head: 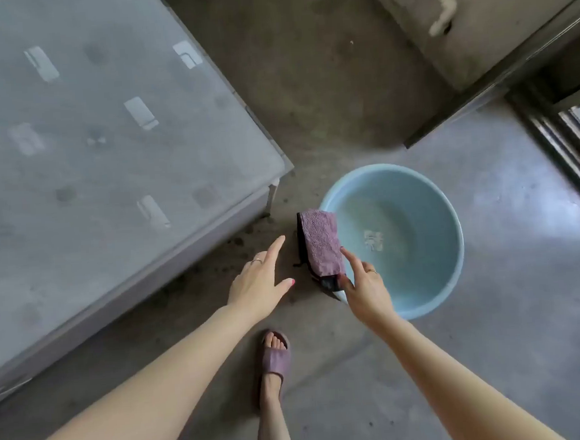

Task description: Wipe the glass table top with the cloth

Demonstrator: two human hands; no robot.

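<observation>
Both bare arms are extended forward and downward from the bottom of the view. The left hand is held open, palm down, with the fingers straight and spread; the index finger is pointed forward and the thumb is stretched to the right. A ring is worn on one of its fingers. Nothing is held by it. The right hand is turned slightly inward, and the lower corner of the cloth appears to be pinched between thumb and fingers, though the thumb is hidden. Its index finger is laid straight along the cloth's edge. A ring is worn on this hand too. Lower down, one bare leg and a foot in a slipper are seen.
</observation>
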